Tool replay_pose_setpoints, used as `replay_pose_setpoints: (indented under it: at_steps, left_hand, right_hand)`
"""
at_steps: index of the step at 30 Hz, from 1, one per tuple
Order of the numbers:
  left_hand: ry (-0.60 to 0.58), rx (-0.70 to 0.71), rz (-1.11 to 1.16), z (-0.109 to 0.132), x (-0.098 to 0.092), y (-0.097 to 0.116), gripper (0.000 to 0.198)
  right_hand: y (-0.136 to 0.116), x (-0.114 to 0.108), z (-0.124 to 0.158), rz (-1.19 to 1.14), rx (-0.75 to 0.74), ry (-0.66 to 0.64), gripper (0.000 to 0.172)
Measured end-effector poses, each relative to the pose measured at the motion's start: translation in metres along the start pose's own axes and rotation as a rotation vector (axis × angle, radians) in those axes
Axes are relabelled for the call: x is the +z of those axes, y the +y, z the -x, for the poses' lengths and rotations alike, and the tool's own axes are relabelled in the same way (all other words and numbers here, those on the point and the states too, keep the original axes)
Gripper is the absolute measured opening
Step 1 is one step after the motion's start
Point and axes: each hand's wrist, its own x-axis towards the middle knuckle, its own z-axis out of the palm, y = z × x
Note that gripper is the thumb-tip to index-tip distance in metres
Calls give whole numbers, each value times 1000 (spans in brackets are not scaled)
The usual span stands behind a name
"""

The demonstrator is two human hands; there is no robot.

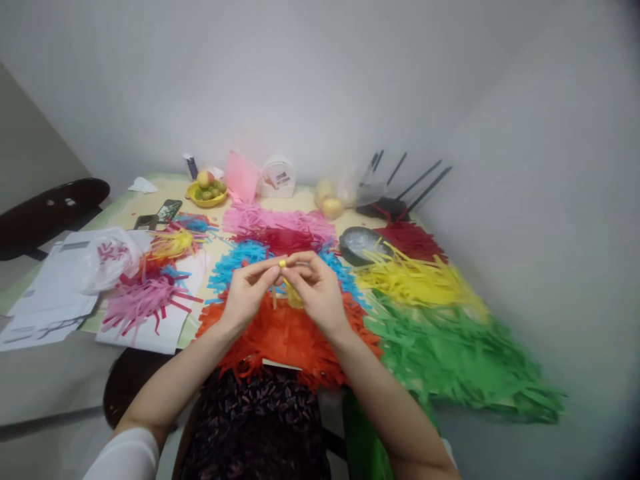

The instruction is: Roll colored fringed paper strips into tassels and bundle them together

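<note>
Above the table, my left hand (247,287) and my right hand (317,287) meet at the fingertips. Between them is a small yellow paper strip (283,264), seemingly folded or curled at its top, and both hands pinch it. More yellow paper hangs below the right fingers, partly hidden and blurred. Directly beneath lies a heap of orange fringed paper strips (287,333). Blue strips (245,257) show on either side behind the hands, with dark red strips (285,239) and pink strips (280,217) farther back.
Yellow strips (425,280) and green strips (465,353) cover the right side. A dark bowl (363,247) stands behind them. Finished-looking tassels (145,300), a plastic bag (110,260) and white papers (47,287) lie left. A fruit bowl (207,199) sits at the back.
</note>
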Motion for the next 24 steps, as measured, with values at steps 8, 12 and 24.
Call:
replay_pose_setpoints:
  at_steps: [8, 12, 24]
  left_hand:
    - [245, 127, -119, -34, -9, -9, 19]
    - [442, 193, -124, -48, -42, 0, 20]
    - [98, -10, -217, -33, -19, -5, 24]
  right_hand:
    - [26, -62, -46, 857, -160, -88, 20]
    - [45, -162, -105, 1258, 164, 139, 29]
    - [130, -247, -138, 1598, 546, -121, 33]
